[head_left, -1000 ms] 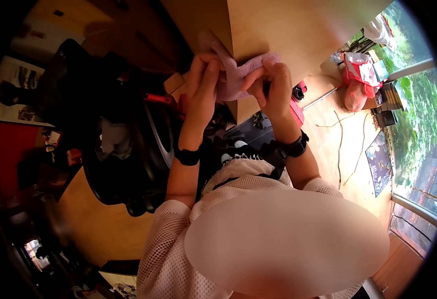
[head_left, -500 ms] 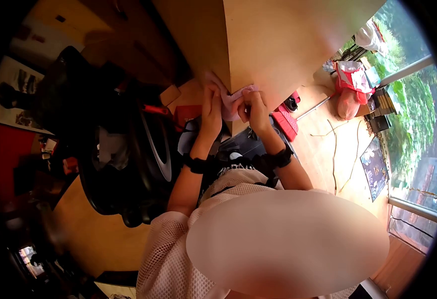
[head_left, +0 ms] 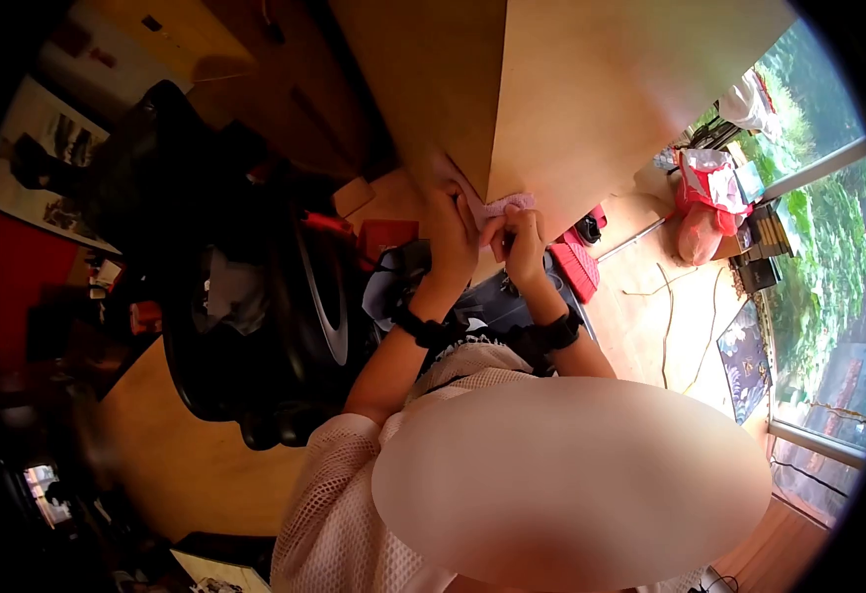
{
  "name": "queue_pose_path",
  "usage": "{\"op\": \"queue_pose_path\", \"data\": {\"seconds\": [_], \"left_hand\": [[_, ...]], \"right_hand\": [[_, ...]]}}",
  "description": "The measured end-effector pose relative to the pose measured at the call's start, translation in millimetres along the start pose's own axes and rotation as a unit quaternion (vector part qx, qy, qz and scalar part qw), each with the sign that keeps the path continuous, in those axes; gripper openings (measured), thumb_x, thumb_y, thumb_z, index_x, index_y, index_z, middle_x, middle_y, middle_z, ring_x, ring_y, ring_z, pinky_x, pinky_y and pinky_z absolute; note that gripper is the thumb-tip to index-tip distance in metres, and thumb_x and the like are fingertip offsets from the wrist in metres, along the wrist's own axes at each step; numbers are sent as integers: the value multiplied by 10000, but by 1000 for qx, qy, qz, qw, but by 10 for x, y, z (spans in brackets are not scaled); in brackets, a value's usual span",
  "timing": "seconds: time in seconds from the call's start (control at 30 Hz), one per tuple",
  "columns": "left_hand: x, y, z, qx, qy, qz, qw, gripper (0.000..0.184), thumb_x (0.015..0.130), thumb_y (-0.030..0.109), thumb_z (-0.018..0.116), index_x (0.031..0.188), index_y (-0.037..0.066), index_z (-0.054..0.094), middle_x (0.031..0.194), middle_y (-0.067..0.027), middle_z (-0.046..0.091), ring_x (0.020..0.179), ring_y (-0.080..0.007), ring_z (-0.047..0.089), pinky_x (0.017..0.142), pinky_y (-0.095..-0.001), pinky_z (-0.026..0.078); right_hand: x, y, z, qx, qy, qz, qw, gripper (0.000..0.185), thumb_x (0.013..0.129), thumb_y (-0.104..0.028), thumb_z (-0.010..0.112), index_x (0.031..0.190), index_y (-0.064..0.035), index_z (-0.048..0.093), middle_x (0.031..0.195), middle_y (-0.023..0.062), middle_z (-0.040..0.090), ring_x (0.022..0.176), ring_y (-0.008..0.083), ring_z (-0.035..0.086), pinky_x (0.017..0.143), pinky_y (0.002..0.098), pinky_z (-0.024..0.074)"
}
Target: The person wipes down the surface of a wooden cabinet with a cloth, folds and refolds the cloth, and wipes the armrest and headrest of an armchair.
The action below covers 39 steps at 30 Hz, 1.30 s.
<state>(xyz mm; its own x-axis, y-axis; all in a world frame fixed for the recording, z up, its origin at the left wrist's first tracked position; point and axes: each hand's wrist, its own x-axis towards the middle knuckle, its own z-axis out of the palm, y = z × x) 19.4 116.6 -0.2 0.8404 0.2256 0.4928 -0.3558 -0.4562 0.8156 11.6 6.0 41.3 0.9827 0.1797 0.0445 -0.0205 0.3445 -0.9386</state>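
Note:
A pink cloth (head_left: 508, 205) is folded around the lower end of a tall wooden corner (head_left: 492, 168), where two light-brown panels meet. My left hand (head_left: 455, 242) is on the left side of that edge, its fingers fairly straight and pressed together against the cloth. On the right side, my right hand (head_left: 524, 252) has its fingers curled and pinches the cloth's right end. Part of the cloth is hidden behind my left fingers. Both wrists wear black bands.
A black chair (head_left: 265, 326) stands close on the left. To the right, a red broom head (head_left: 576, 272) lies on the floor near red and white plastic bags (head_left: 709, 198) by the window. A red box (head_left: 385, 237) sits beyond the chair.
The view has shifted, so the corner and both hands appear further right and slightly lower. My left hand has come nearer to my right one; both stay at the cloth.

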Motion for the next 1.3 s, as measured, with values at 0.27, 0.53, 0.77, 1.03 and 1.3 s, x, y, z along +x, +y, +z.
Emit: {"op": "queue_pose_path", "data": {"seconds": [0.27,0.53,0.77,1.03,1.3], "left_hand": [[583,990,-382,-103,55,101,988,95,942,71,446,964,-19,466,886,-181,529,771,-327,522,690,-351,422],[397,288,-198,28,41,131,990,60,940,19,400,981,-19,421,946,-169,481,872,-282,498,777,-342,391],[57,33,-208,19,-36,64,997,122,904,20,461,1013,-36,447,964,-236,481,860,-393,494,759,-408,402],[-235,-216,-321,-21,-129,-24,991,396,877,46,560,1236,-35,413,1196,-268,484,1008,-393,545,825,-389,450],[-693,-195,-607,32,-169,53,984,391,800,-3,628,1169,79,526,990,-179,485,911,-373,527,752,-381,445]], "right_hand": [[93,-1064,375,-1,-15,-162,987,496,952,-238,328,608,57,531,637,228,620,404,251,501,434,304,414],[184,-460,-9,41,-14,-160,986,426,921,-210,370,600,49,478,598,282,582,360,298,481,396,360,426],[162,220,-359,35,-2,-28,999,579,928,-344,337,609,75,579,522,211,568,402,255,510,493,304,434],[-118,356,-269,-216,-39,-101,970,349,866,-159,444,636,-12,662,500,61,583,476,178,580,495,292,457],[-470,411,-99,-417,-75,-249,871,301,788,-190,552,533,-31,571,506,164,517,457,331,521,457,403,407]]}}
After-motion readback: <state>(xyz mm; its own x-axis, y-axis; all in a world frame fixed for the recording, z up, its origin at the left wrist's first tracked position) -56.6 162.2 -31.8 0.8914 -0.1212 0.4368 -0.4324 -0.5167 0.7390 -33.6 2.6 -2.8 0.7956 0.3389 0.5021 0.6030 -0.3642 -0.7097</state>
